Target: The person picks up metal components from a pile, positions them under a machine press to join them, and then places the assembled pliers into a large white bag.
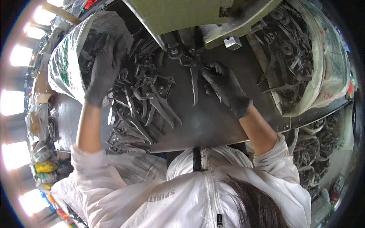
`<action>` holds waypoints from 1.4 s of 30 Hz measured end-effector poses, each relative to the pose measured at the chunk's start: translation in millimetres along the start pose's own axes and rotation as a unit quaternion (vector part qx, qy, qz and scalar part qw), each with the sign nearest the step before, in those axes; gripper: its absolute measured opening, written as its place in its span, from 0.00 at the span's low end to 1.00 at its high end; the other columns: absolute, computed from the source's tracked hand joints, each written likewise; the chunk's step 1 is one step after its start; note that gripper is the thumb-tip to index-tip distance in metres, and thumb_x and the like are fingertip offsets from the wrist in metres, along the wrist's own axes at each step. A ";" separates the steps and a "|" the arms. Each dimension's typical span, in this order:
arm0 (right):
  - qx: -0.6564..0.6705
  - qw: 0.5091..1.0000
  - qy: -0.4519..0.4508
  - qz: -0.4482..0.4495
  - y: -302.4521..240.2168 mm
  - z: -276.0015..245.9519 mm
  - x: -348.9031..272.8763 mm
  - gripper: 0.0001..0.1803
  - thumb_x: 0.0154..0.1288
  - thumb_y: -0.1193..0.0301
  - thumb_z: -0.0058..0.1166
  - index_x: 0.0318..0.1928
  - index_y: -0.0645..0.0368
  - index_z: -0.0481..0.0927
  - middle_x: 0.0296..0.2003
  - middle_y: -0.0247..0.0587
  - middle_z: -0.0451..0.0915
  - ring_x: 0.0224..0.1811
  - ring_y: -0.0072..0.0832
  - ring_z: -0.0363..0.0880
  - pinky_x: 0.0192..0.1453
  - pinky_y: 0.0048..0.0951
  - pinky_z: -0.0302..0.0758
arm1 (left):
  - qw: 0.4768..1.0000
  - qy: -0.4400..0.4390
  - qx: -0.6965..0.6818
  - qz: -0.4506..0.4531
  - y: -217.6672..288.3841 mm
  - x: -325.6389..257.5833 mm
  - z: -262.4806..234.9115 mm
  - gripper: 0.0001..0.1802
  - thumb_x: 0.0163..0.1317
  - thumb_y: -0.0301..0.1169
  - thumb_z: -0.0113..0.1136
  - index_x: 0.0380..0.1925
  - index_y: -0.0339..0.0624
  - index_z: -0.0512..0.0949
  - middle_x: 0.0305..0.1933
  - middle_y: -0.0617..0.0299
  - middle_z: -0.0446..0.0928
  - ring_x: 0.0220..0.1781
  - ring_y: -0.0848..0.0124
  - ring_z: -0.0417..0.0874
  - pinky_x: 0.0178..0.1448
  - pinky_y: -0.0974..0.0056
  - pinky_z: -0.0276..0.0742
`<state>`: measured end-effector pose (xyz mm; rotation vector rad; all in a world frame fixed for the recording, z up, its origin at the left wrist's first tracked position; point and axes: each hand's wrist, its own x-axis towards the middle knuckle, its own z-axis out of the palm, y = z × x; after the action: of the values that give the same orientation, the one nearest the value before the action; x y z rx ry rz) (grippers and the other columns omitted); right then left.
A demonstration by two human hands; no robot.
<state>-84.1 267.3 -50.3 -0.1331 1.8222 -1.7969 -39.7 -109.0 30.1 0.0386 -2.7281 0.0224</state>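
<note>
Facing the green machine (182,17), I have my left hand (104,70) in the mouth of the white sack (66,60); its fingers blur into the dark contents, so I cannot tell whether they are apart or closed on anything. My right hand (228,89) is curled around one handle of a hand tool (194,85), whose head lies by the machine's lower end, its other handle slim, grey and slightly curved.
</note>
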 end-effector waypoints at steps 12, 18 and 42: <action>-0.080 0.950 0.009 -0.301 24.4 -9.7 -30.1 0.17 0.76 0.69 0.55 0.60 0.65 0.79 0.40 0.47 0.85 0.38 0.31 0.85 0.47 0.39 0.82 | 0.891 -0.208 -0.402 0.034 201.0 -58.3 17.6 0.24 0.67 0.25 0.62 0.63 0.32 0.75 0.49 0.48 0.84 0.54 0.63 0.84 0.59 0.55 0.79; -0.597 0.688 0.383 -0.154 25.7 -150.2 -31.8 0.37 0.68 0.64 0.62 0.74 0.60 0.66 0.65 0.66 0.74 0.68 0.57 0.73 0.74 0.51 0.69 | 0.957 -0.161 -0.240 -0.030 168.3 -76.6 66.4 0.18 0.70 0.31 0.60 0.53 0.28 0.73 0.43 0.32 0.80 0.45 0.34 0.82 0.47 0.42 0.77; -0.061 0.990 0.036 -0.125 -23.5 1.1 -5.9 0.18 0.73 0.72 0.56 0.60 0.64 0.81 0.39 0.33 0.84 0.36 0.16 0.77 0.41 0.23 0.76 | 0.793 -0.224 -0.545 -0.156 152.9 -35.7 68.3 0.24 0.79 0.38 0.56 0.64 0.30 0.76 0.61 0.56 0.81 0.59 0.72 0.80 0.66 0.65 0.75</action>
<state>-86.0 266.8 -26.1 -0.3623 2.0422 -1.8772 -39.1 43.2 -48.3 0.1724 -2.6702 -1.8222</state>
